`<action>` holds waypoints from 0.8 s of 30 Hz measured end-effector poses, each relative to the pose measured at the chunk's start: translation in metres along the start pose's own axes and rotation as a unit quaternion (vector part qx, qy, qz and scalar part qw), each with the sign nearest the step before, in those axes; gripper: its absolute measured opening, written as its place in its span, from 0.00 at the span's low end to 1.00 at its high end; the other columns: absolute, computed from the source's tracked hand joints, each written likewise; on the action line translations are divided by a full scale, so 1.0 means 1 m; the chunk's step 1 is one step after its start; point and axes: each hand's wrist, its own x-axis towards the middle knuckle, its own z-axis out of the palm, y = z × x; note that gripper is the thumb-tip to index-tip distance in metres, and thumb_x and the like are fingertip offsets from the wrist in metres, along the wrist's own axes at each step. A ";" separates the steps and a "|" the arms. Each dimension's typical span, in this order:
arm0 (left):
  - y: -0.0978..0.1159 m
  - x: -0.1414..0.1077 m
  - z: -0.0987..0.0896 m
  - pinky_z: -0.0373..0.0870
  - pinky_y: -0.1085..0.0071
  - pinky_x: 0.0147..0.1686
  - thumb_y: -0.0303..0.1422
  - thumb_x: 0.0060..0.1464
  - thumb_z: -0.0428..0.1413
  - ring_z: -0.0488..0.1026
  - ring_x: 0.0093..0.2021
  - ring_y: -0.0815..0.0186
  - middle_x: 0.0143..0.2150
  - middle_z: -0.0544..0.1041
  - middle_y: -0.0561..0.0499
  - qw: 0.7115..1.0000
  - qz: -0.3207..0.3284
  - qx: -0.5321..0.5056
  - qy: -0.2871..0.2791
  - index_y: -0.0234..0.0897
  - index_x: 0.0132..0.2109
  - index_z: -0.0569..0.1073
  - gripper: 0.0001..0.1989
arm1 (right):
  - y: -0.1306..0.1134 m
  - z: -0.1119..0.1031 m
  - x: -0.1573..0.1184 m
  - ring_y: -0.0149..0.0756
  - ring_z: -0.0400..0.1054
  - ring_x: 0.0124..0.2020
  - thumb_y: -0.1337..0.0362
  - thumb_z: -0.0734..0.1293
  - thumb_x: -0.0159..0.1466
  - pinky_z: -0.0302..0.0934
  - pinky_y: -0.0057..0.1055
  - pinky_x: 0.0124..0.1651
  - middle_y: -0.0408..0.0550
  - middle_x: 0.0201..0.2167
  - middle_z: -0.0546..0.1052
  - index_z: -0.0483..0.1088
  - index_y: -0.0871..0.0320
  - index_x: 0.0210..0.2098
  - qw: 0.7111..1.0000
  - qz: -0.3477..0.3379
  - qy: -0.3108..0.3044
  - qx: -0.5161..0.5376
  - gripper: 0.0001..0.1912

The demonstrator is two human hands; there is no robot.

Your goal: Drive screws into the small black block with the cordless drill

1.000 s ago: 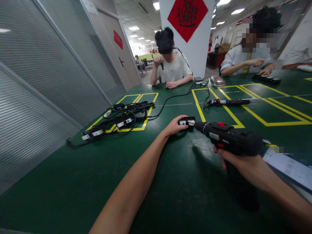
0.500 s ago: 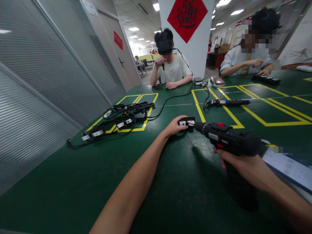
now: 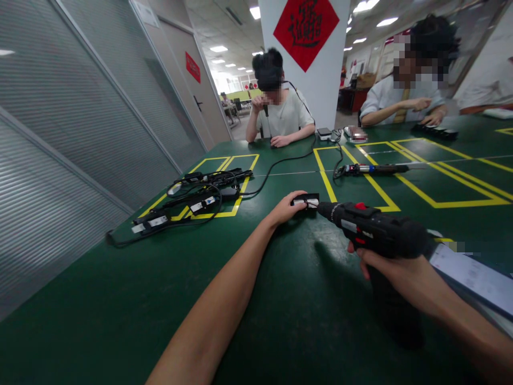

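My left hand (image 3: 287, 207) is closed around the left end of a small black box with a white inner face (image 3: 311, 202), holding it on the green table (image 3: 168, 310). In my right hand (image 3: 395, 270) is a black cordless drill (image 3: 377, 227) with red details, gripped by its handle and pointing left. The drill's chuck is close to the box's right part, its bit reaching toward the white face. Whether the bit touches a screw is too small to make out.
Left of my arm lie several black devices with cables (image 3: 204, 195) inside yellow tape outlines. A pen-shaped tool with a thin tip (image 3: 377, 169) rests beyond the drill. A tablet-like panel (image 3: 473, 272) lies at right. Two people (image 3: 294, 115) sit across the table, working with their hands.
The view has shifted very slightly. My left hand still holds the box and the drill stays aimed at it, with hardly any movement.
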 end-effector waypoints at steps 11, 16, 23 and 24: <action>0.000 0.001 0.001 0.60 0.63 0.58 0.36 0.51 0.54 0.66 0.56 0.60 0.57 0.70 0.47 1.000 -0.010 -0.001 0.002 0.37 0.56 0.68 0.24 | 0.009 0.000 0.002 0.37 0.68 0.28 0.57 0.62 0.62 0.60 0.35 0.33 0.41 0.24 0.73 0.70 0.53 0.38 1.000 -0.028 -0.009 0.004 0.09; -0.001 0.001 0.001 0.60 0.63 0.58 0.36 0.52 0.54 0.66 0.56 0.60 0.57 0.70 0.47 1.000 -0.007 0.000 0.005 0.37 0.56 0.68 0.23 | 0.009 0.000 0.000 0.39 0.70 0.31 0.58 0.63 0.62 0.61 0.36 0.33 0.45 0.32 0.78 0.71 0.53 0.36 1.000 -0.024 -0.003 -0.008 0.08; -0.003 0.003 0.001 0.60 0.63 0.58 0.35 0.51 0.54 0.66 0.55 0.60 0.56 0.70 0.46 1.000 0.001 -0.008 0.003 0.36 0.55 0.68 0.23 | 0.007 0.001 0.001 0.42 0.71 0.35 0.57 0.63 0.62 0.61 0.35 0.31 0.47 0.30 0.77 0.71 0.54 0.38 1.000 -0.029 -0.001 -0.005 0.10; -0.003 0.003 0.001 0.60 0.63 0.58 0.35 0.51 0.54 0.67 0.55 0.60 0.56 0.70 0.46 1.000 0.002 -0.010 0.002 0.36 0.55 0.68 0.23 | 0.007 0.001 0.001 0.42 0.71 0.34 0.57 0.63 0.62 0.61 0.35 0.32 0.47 0.29 0.77 0.71 0.55 0.38 1.000 -0.029 0.000 -0.005 0.10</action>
